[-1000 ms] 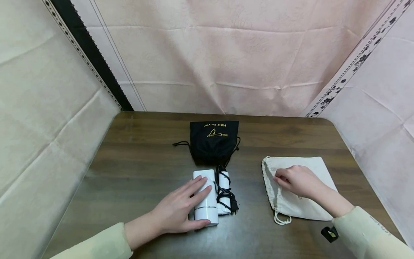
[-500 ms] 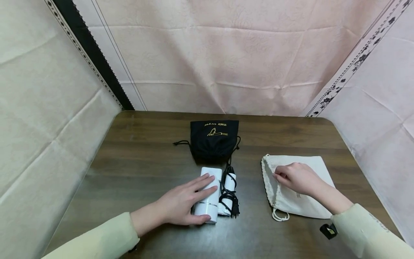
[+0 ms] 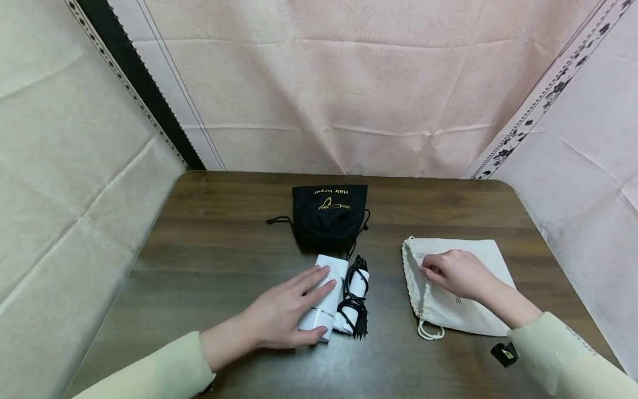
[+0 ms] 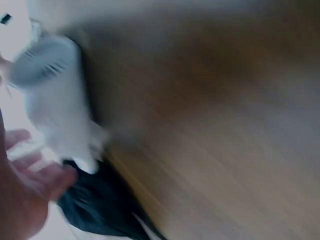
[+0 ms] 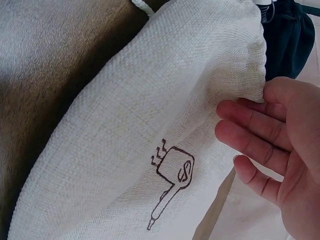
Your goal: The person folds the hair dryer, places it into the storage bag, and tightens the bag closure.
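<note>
A white hair dryer [image 3: 324,305] lies on the wooden table, its white handle [image 3: 359,284] folded alongside the body with a black cord [image 3: 353,302] wound around it. My left hand [image 3: 289,313] rests on the dryer's body, fingers spread nearly straight across it and thumb near the lower end. The left wrist view is blurred; the dryer's round slotted end [image 4: 42,62] shows there. To the right, my right hand [image 3: 461,272] pinches the open edge of a cream drawstring bag [image 5: 125,100] printed with a hair dryer drawing. The bag lies flat, its mouth facing the dryer.
Behind the dryer lies a black drawstring pouch [image 3: 330,219] with gold "Hair Dryer" lettering, its cords loose at both sides. A white cord loop [image 3: 430,332] hangs from the cream bag's corner. Pale cloth [image 3: 319,100] hangs around the table's back and sides.
My left hand has shifted the hair dryer slightly right and turned it clockwise, so its far end now leans right. The right hand keeps its pinch on the cream bag's edge.
</note>
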`<state>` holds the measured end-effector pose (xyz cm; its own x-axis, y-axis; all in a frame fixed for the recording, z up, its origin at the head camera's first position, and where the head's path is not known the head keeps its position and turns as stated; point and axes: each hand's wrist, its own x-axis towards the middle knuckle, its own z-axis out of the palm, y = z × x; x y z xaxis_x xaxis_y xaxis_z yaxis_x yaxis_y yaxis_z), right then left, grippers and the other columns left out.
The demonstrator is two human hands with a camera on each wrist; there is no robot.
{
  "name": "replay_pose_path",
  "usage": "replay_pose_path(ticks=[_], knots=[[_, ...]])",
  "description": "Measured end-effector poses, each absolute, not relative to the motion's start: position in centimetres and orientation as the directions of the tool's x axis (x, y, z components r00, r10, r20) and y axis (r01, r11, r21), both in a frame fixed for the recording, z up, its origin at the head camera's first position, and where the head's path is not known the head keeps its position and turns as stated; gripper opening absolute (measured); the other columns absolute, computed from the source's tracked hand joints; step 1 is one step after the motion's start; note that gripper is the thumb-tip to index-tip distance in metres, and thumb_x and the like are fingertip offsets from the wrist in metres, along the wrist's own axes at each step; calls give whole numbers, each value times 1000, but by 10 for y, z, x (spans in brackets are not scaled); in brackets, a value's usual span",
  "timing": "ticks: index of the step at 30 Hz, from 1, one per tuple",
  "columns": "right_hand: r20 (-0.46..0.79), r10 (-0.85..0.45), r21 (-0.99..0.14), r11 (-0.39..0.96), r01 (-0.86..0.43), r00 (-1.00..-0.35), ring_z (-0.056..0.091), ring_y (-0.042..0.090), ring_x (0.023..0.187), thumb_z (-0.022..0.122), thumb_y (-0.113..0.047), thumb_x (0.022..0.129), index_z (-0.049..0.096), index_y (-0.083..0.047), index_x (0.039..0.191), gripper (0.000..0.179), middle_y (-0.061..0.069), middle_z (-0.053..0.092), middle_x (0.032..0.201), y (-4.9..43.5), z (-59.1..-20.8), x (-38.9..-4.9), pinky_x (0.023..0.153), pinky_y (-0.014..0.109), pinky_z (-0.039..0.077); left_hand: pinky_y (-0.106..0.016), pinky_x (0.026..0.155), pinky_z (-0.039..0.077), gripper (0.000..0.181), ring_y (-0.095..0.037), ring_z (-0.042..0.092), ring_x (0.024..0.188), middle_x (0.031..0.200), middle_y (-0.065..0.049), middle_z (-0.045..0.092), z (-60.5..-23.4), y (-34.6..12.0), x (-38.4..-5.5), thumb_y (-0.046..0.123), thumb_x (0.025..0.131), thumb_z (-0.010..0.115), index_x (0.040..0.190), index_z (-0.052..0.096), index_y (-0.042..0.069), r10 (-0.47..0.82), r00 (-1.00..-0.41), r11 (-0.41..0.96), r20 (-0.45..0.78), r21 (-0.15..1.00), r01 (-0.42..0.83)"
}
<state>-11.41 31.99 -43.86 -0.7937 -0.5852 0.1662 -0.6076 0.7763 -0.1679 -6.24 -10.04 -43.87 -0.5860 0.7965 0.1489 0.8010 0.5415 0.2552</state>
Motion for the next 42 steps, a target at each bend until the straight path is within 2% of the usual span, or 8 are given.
replay_pose_path(ticks=[7, 13, 17, 20, 25, 28, 33, 42], knots=[[171, -572, -162, 787, -596, -802, 36, -2, 53, 77, -16, 94, 55, -29, 72, 34, -23, 41, 60, 320, -439, -115, 49, 27, 33, -48, 115, 50, 80, -43, 41, 153, 167, -25, 39, -434, -71, -35, 55, 103, 62, 162, 43, 3, 683, -714, 684, 153, 209, 699], [166, -578, -172, 780, -601, -799, 38, -2, 54, 76, -14, 94, 58, -28, 74, 30, -23, 42, 61, 317, -439, -116, 49, 27, 34, -46, 118, 47, 80, -43, 35, 156, 169, -26, 34, -445, -64, -29, 56, 104, 62, 161, 44, 3, 648, -753, 735, 118, 164, 658], [171, -577, -172, 780, -601, -798, 38, -2, 53, 75, -12, 93, 59, -27, 74, 29, -22, 43, 60, 317, -437, -116, 49, 27, 34, -47, 118, 47, 80, -44, 34, 156, 170, -27, 32, -450, -66, -31, 52, 103, 65, 160, 45, 1, 662, -737, 722, 134, 149, 676], [183, -576, -176, 778, -603, -797, 37, -2, 53, 76, -13, 93, 59, -27, 73, 29, -23, 43, 60, 317, -435, -116, 49, 27, 34, -46, 120, 44, 79, -42, 32, 158, 171, -25, 32, -451, -70, -37, 48, 102, 67, 161, 43, 1, 701, -698, 682, 146, 149, 716], [215, -581, -190, 763, -618, -785, 37, -5, 53, 76, -11, 93, 59, -28, 73, 31, -25, 44, 61, 316, -433, -117, 49, 25, 36, -44, 121, 43, 77, -35, 27, 161, 175, -17, 27, -451, -82, -48, 44, 103, 65, 166, 39, 8, 751, -652, 636, 100, 157, 756], [220, -587, -199, 755, -624, -779, 38, -6, 54, 76, -11, 93, 60, -28, 73, 31, -25, 46, 62, 316, -433, -118, 50, 25, 37, -44, 119, 46, 75, -34, 27, 161, 176, -14, 26, -451, -89, -50, 43, 104, 65, 167, 38, 12, 754, -649, 634, 96, 152, 758], [223, -589, -198, 753, -628, -777, 41, -7, 55, 76, -10, 92, 62, -28, 74, 29, -25, 51, 64, 316, -434, -119, 50, 25, 40, -45, 119, 45, 75, -37, 28, 160, 175, -16, 26, -456, -94, -49, 40, 104, 64, 167, 37, 11, 756, -642, 626, 128, 145, 766], [219, -594, -199, 749, -632, -774, 41, -6, 55, 75, -9, 92, 64, -27, 76, 27, -25, 51, 64, 313, -434, -119, 50, 26, 40, -45, 120, 44, 89, -39, 25, 161, 176, -18, 22, -461, -94, -47, 44, 98, 73, 168, 32, 8, 757, -641, 626, 129, 139, 768]])
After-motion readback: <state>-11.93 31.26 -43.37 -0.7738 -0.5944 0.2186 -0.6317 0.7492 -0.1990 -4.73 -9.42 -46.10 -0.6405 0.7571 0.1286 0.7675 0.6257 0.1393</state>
